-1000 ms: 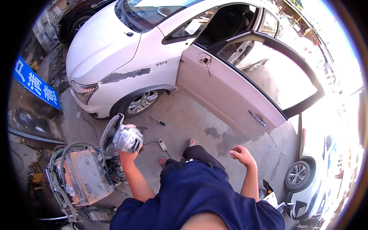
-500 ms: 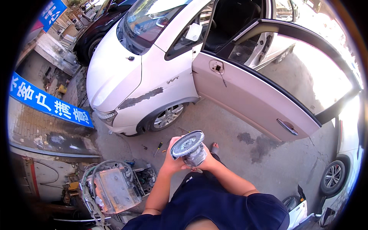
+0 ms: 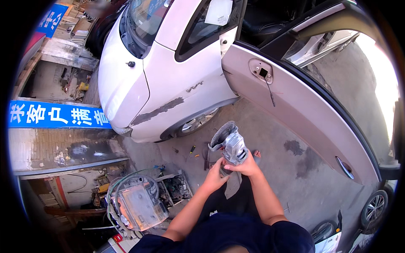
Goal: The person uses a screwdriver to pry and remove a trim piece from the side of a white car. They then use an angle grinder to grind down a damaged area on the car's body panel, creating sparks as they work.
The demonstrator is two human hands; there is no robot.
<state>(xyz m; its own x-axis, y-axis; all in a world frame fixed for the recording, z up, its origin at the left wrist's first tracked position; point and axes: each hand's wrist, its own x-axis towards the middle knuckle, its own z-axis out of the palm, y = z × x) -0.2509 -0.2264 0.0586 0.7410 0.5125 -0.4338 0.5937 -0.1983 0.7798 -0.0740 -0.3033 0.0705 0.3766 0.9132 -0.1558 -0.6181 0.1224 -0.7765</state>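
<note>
A grey disc grinder (image 3: 236,148) is held in front of the person's body, above the ground and apart from the car. Its long axis runs away from the person: the rear end lies toward the torso, and the head points out toward the car, leaning slightly left. The round disc (image 3: 221,135) sits at the far left of the tool, tilted, its flat face turned to the upper left. Both hands grasp the rear part — the left hand (image 3: 216,176) closed at the tail end, the right hand (image 3: 249,165) wrapped along the right side; some fingers are hidden by the tool.

Beyond the disc stands a white car (image 3: 168,84) with a dark scraped patch (image 3: 158,110) on its fender, above the front wheel (image 3: 199,122). Its open door (image 3: 295,105) spreads to the right. A screwdriver (image 3: 192,149) lies on the ground left of the grinder; farther left — a hose-draped machine (image 3: 141,204) and a blue sign (image 3: 59,115).
</note>
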